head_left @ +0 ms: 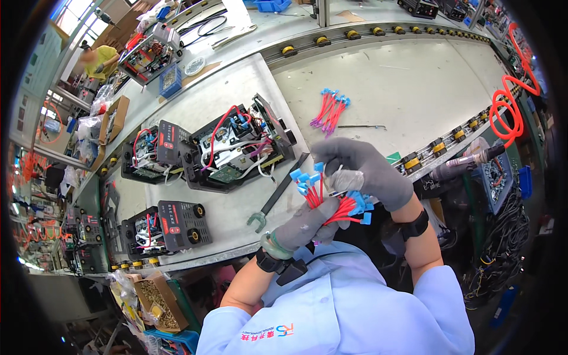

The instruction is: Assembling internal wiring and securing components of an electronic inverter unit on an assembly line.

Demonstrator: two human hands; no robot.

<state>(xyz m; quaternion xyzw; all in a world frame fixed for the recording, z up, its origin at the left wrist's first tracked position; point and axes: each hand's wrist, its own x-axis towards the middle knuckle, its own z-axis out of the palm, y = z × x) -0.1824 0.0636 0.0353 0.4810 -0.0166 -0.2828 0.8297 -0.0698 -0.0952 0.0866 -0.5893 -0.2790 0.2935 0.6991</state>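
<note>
My left hand [305, 228], in a grey glove, is closed around a bundle of short red wires [338, 208] with blue connectors on their ends. The connectors fan out above and to the right of its fingers. Bent over the bundle is my right hand [364, 168], also gloved, its fingers pinched at the blue connector [319, 167] of one upright red wire; the fingertips are partly hidden. A second bunch of red wires [331, 111] with blue and purple ends lies on the bench beyond my hands. A dark open-end wrench [277, 195] rests left of them.
Opened machine units [236, 145] with exposed wiring stand on the bench to the left, beside dark front panels [183, 225]. Roller rails [378, 31] edge the bench. A thin rod [361, 126] lies near the wires. On the right hang a coiled orange hose [512, 112] and a power tool [464, 164].
</note>
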